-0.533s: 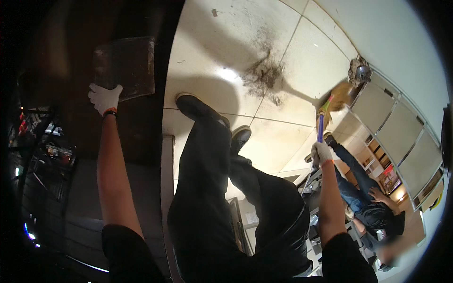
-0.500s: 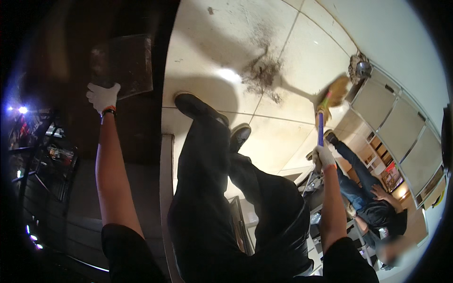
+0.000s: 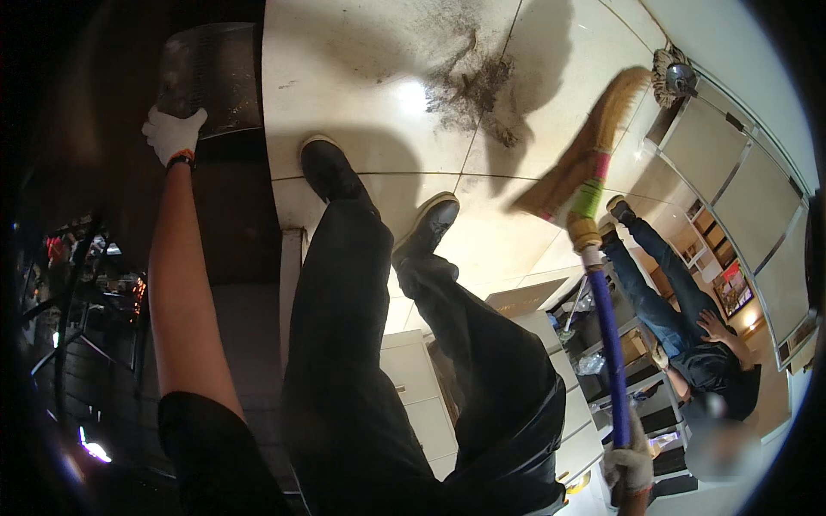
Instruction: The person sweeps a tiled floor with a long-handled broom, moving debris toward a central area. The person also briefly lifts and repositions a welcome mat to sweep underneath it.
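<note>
My left hand (image 3: 175,133), in a white work glove, grips the near end of a dark, flat dustpan (image 3: 225,82) over the dark area at the left. My right hand (image 3: 628,469), also gloved, is wrapped round the blue handle of a broom (image 3: 613,344) at the lower right. The broom's straw head (image 3: 619,107) is raised, with pink and green binding below the bristles. Dark, powdery dirt (image 3: 482,90) is scattered over the cream floor tiles (image 3: 344,86), between the dustpan and the broom head and apart from both.
My shoes (image 3: 331,168) stand on the tiles near the dirt. A mop head (image 3: 671,77) leans by the wall at the upper right, beside pale framed panels (image 3: 705,155). Another person (image 3: 714,378) is at the right, near shelving. Dark metal framework fills the far left.
My right hand has drawn back toward me, lifting the broom and turning its head. My left hand and the dustpan appear slightly farther up and left. My feet and the view have shifted.
</note>
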Tool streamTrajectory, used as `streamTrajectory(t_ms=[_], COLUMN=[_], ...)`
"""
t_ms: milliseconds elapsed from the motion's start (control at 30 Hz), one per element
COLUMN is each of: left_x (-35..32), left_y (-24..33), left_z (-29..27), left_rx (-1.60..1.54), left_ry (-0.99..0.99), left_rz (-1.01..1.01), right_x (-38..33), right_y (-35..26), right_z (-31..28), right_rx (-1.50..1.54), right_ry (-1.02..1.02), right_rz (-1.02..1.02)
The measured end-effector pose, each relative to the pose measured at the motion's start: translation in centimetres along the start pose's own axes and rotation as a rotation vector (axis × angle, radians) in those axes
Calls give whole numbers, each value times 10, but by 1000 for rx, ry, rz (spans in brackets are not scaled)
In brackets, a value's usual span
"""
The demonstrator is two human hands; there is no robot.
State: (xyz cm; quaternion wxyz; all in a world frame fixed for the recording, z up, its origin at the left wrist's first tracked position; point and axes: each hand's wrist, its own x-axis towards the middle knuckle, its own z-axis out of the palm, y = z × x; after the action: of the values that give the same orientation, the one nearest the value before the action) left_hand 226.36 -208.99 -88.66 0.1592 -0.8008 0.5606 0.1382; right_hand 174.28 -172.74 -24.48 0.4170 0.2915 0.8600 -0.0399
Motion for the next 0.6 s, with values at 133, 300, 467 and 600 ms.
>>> streamTrajectory(t_ms=[133,300,467,600], left_x=[4,12,25,24], left_y=[5,-20,-35,-43], left_z=[16,22,21,28], left_rx=[-51,-154,-345,-306], left_ry=[15,-63,-211,-135], left_rz=[-2,18,89,55], right_x=[60,146,50,6], right_y=[-51,-63,-49,-70], right_z=[41,145,201,202], right_rx=[-166,-263,-181,-165], right_ry=[-21,-208,-468,-566], right_rz=[-72,-156,-58,21])
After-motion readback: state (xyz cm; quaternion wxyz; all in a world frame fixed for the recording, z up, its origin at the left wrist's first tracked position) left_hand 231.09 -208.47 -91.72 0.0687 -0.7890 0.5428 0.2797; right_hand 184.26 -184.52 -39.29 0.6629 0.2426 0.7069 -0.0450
